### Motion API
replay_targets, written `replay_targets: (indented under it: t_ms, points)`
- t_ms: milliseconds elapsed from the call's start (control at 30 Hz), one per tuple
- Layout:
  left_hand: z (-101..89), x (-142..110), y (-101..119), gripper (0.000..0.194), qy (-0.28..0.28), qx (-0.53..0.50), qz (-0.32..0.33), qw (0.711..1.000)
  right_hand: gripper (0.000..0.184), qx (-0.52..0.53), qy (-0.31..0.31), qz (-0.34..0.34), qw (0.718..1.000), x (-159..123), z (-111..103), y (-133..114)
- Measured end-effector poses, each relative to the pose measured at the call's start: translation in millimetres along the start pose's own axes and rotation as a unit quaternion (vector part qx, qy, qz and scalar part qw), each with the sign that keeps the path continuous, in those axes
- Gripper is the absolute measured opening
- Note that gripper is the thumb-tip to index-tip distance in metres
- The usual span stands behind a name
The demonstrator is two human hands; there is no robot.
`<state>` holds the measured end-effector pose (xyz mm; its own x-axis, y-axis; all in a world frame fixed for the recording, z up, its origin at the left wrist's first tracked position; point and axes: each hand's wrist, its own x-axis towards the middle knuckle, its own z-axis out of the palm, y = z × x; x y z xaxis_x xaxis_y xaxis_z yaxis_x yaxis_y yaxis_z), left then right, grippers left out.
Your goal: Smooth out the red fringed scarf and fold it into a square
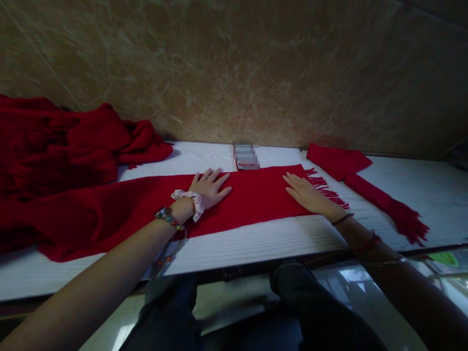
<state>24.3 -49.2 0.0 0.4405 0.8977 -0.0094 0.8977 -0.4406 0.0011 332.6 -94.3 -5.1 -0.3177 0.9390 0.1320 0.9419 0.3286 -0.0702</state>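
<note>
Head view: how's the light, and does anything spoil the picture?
In the head view, dim light leaves the bare right forearm shadowed; head view, glare on the glossy pale floor; head view, blocky pixels over the small flat object by the brown marbled wall; head view, dark folds blur together in the heaped red cloth.

I was looking at an indoor room, a home or a small workroom; I couldn't tell which. A brown, marble-veined wall (226,63) rose beyond the fingers (223,180), and a pale wood-grain tabletop (278,236) stretched out to both sides of them. Heaped red cloth (95,136) lay off to their left, and a glossy floor (226,300) shone lower down, nearer the person.
</note>
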Motion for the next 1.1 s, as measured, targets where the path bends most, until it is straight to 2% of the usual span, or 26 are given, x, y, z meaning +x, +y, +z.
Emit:
replay_targets:
  t_ms: [67,133,267,367,433,533,600,733,900,1100]
  points:
    - [1.3,1,0,0.054,0.006,-0.003,0.001,1.000,0.049,-0.006,0.003,0.004,1.000,1,-3,-2]
    - [3.2,1,0,0.055,0.011,-0.005,0.001,1.000,0.049,-0.012,0.012,0.003,1.000,3,-9,-13]
    - [4.4,0,0,0.054,0.010,-0.008,0.000,1.000,0.051,0.018,0.031,-0.059,0.998,5,-19,-67]
    - [1.4,-2,1,0.055,0.029,-0.019,0.005,0.999,0.051,0.031,0.011,-0.131,0.991,4,-15,-107]
    - [-1.3,-4,2,0.055,0.045,-0.023,0.041,0.998,0.050,0.019,-0.005,-0.151,0.988,2,-7,-121]
    - [-3.6,-5,3,0.048,0.006,-0.017,0.099,0.995,0.048,0.001,-0.005,-0.149,0.989,-1,1,-124]
    - [-3.0,-4,3,0.047,-0.017,-0.018,0.105,0.994,0.047,-0.005,0.000,-0.146,0.989,-2,3,-121]
    - [-0.2,-1,-1,0.049,-0.013,-0.023,0.100,0.995,0.048,-0.007,-0.004,-0.146,0.989,-3,1,-116]
    - [-1.5,2,-18,0.051,-0.013,-0.013,0.056,0.998,0.046,0.021,0.004,-0.144,0.989,-6,0,-111]
    - [-4.5,2,-24,0.049,0.004,-0.005,0.109,0.994,0.042,0.037,-0.004,-0.220,0.975,-13,-18,-107]
